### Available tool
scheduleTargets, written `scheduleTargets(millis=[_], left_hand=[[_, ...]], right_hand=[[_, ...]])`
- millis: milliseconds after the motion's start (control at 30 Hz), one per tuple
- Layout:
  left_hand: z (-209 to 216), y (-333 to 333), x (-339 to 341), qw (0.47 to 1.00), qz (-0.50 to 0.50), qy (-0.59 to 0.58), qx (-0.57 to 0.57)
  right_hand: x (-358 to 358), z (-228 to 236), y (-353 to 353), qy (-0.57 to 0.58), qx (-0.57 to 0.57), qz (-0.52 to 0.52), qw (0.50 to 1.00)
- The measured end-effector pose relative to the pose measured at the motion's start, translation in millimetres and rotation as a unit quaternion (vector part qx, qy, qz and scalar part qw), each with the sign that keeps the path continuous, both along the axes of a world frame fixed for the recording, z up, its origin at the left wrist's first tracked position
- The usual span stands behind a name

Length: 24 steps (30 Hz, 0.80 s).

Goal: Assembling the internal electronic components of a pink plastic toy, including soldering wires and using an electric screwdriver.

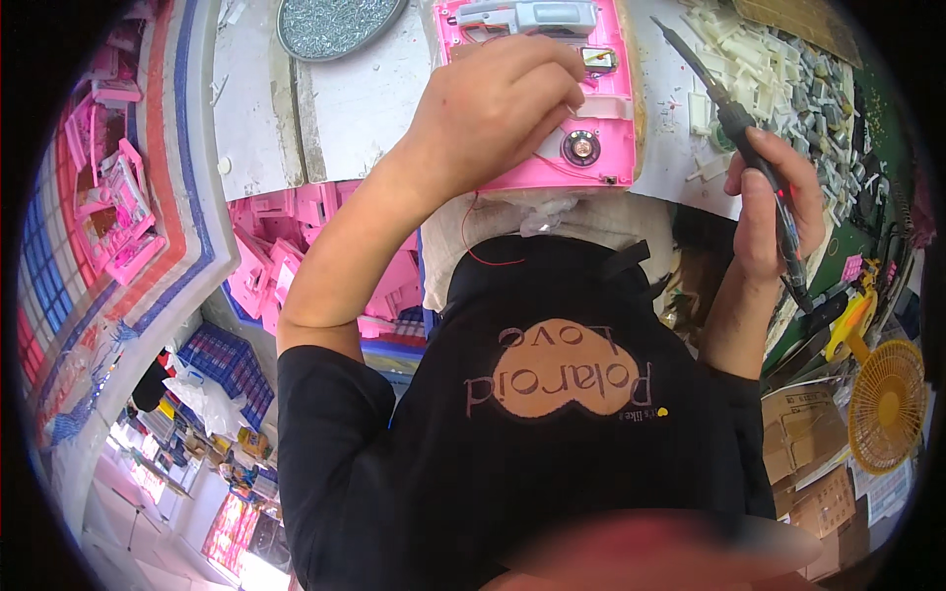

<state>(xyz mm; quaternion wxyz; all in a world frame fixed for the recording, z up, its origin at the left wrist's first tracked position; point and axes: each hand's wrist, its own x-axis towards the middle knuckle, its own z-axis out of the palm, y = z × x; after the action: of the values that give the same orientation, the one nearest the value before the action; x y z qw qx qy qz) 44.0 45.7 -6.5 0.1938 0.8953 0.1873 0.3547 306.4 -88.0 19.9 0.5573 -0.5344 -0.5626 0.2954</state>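
The left hand (493, 108) presses on the flat pink plastic casing (601, 138) at the near edge of the grey worktop (355, 98), its grip pinched together there, probably steadying it. The right hand (774, 202) clamps a slim black soldering iron (749, 138), tip angled away, clear of the casing.

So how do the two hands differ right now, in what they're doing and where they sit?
The left hand rests curled on the pink plastic housing, fingers pinched at a wire; the right hand is off to the side, gripping a dark soldering iron with its tip raised. Both are bare.
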Motion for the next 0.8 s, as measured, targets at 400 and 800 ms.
scheduleTargets(millis=[400, 800], left_hand=[[-8.6, -16.3, -1.1, 0.952, 0.080, -0.107, -0.277], [13.7, -21.0, -0.4, 0.906, 0.122, -0.006, -0.405]], right_hand=[[-7.6, -8.3, 0.1, -0.010, -0.018, 0.007, 1.000], [-49.5, -26.1, 37.2, -0.152, 0.016, 0.033, 0.988]])
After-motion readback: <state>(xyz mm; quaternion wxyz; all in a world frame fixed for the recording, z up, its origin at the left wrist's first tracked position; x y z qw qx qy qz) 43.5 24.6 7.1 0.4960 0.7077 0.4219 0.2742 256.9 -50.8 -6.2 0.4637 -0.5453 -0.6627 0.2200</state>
